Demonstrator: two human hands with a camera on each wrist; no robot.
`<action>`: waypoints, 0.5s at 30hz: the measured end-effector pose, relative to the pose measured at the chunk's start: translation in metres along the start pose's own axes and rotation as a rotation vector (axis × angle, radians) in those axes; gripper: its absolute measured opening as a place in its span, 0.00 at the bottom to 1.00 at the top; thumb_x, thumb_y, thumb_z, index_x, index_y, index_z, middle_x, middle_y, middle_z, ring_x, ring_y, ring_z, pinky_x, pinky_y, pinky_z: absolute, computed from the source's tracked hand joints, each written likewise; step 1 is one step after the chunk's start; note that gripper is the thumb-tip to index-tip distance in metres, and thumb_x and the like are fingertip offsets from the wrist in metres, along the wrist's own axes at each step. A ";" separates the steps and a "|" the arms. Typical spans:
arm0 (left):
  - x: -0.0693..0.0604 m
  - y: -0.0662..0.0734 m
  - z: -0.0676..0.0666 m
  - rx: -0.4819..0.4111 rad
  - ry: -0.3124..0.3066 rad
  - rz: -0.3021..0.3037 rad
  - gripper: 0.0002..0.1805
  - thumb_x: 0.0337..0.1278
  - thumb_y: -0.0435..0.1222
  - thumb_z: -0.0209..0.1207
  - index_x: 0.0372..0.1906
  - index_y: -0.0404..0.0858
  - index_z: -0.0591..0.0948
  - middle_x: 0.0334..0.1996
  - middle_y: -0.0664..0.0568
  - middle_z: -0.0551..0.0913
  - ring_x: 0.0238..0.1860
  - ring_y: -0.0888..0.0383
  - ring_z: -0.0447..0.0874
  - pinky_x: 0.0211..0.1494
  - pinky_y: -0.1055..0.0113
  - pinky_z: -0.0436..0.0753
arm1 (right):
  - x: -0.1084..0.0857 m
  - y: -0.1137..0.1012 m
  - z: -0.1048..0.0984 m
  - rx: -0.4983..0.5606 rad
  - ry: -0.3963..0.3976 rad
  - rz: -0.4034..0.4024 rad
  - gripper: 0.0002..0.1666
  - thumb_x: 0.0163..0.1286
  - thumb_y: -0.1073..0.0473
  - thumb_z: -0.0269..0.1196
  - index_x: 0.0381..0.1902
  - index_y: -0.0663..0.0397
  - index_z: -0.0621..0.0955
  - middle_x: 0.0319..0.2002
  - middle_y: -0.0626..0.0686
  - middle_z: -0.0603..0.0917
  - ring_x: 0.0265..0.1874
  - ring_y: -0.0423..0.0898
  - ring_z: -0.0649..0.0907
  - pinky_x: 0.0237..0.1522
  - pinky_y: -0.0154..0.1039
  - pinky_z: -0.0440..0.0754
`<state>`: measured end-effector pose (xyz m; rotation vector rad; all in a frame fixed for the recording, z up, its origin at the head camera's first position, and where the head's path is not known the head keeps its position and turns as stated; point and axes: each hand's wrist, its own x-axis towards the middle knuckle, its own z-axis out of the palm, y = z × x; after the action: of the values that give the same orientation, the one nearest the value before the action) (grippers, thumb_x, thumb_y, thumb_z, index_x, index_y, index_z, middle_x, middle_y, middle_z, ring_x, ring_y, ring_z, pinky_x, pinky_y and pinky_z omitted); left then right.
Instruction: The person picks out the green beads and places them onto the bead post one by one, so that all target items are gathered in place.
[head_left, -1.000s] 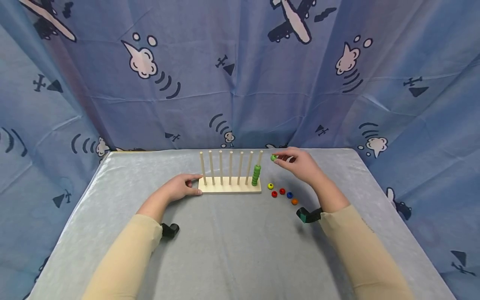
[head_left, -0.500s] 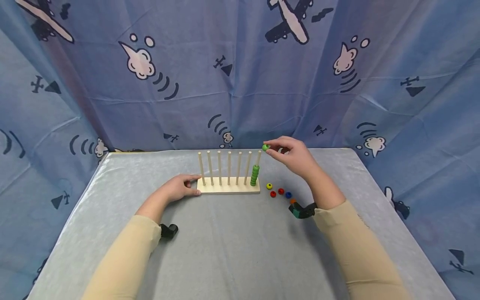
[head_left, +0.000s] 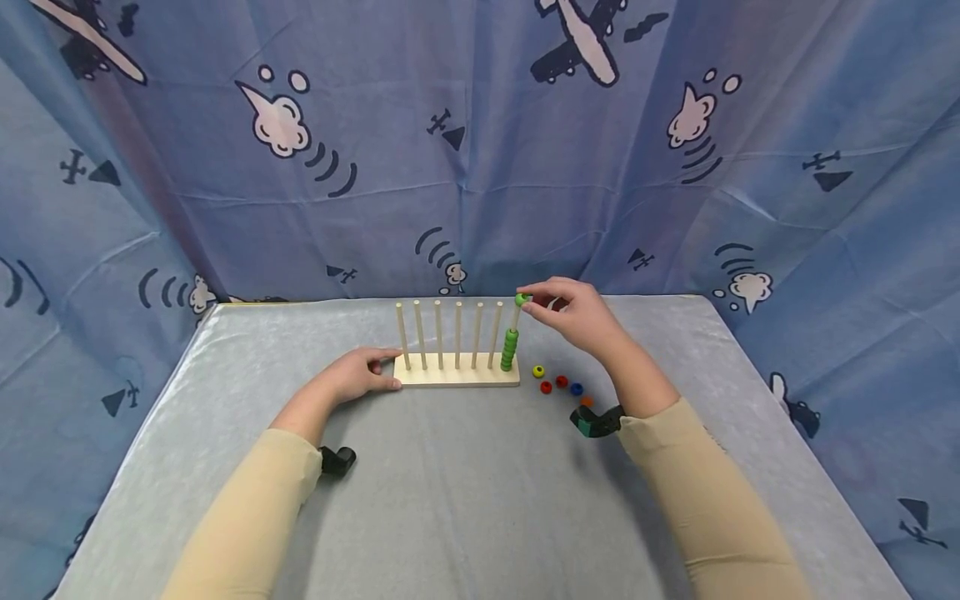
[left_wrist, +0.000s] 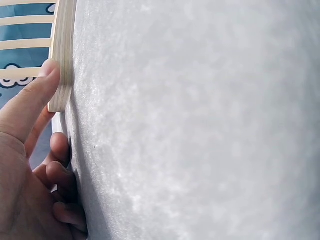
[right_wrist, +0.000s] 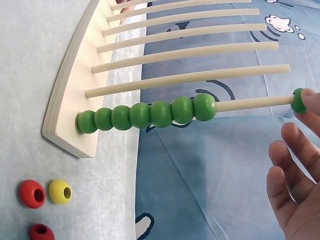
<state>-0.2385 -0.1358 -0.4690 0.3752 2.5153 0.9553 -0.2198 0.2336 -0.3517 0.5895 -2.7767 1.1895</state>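
A wooden peg rack (head_left: 456, 381) stands on the table, its several upright pegs in one row. Several green beads (right_wrist: 161, 114) are stacked on the rightmost peg. At the rack's left end, my left hand (head_left: 356, 377) holds the base between thumb and forefinger; its other fingers are loosely curled in the left wrist view. My right hand (head_left: 576, 313) pinches one more green bead (right_wrist: 298, 101) between thumb and forefinger, at the tip of that same peg. The bead touches the peg's top; how far it is threaded is hidden by the fingers.
Right of the rack lie loose beads: a yellow bead (head_left: 538, 372), two red beads (head_left: 562, 382), a blue bead (head_left: 577, 389) and an orange bead (head_left: 587, 401) partly behind the right wrist camera (head_left: 596, 422). A blue patterned curtain (head_left: 480, 167) hangs behind the table.
My right hand has carried the green bead left, up and over to the tip of the rightmost peg. The left hand has kept its hold on the rack.
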 end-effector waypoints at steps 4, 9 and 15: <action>-0.001 0.000 0.000 0.004 0.002 0.002 0.36 0.56 0.47 0.70 0.70 0.47 0.74 0.32 0.50 0.70 0.33 0.54 0.66 0.41 0.58 0.65 | 0.001 0.001 0.002 0.004 -0.012 0.003 0.18 0.71 0.53 0.65 0.56 0.48 0.85 0.38 0.50 0.81 0.39 0.46 0.77 0.46 0.44 0.77; -0.001 -0.001 -0.001 0.003 0.002 0.004 0.36 0.56 0.47 0.70 0.70 0.46 0.74 0.31 0.50 0.70 0.32 0.55 0.66 0.40 0.58 0.65 | 0.002 0.003 0.005 -0.001 -0.022 0.003 0.17 0.71 0.53 0.65 0.56 0.47 0.85 0.38 0.49 0.80 0.38 0.46 0.77 0.45 0.45 0.77; 0.000 -0.001 0.001 -0.005 -0.002 0.000 0.36 0.56 0.48 0.70 0.70 0.49 0.74 0.31 0.50 0.70 0.32 0.55 0.66 0.41 0.58 0.65 | 0.000 0.009 0.009 -0.007 -0.016 0.021 0.18 0.71 0.51 0.65 0.56 0.47 0.85 0.38 0.48 0.81 0.39 0.46 0.77 0.46 0.45 0.77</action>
<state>-0.2385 -0.1364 -0.4704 0.3743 2.5106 0.9599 -0.2226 0.2329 -0.3642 0.5724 -2.8059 1.1840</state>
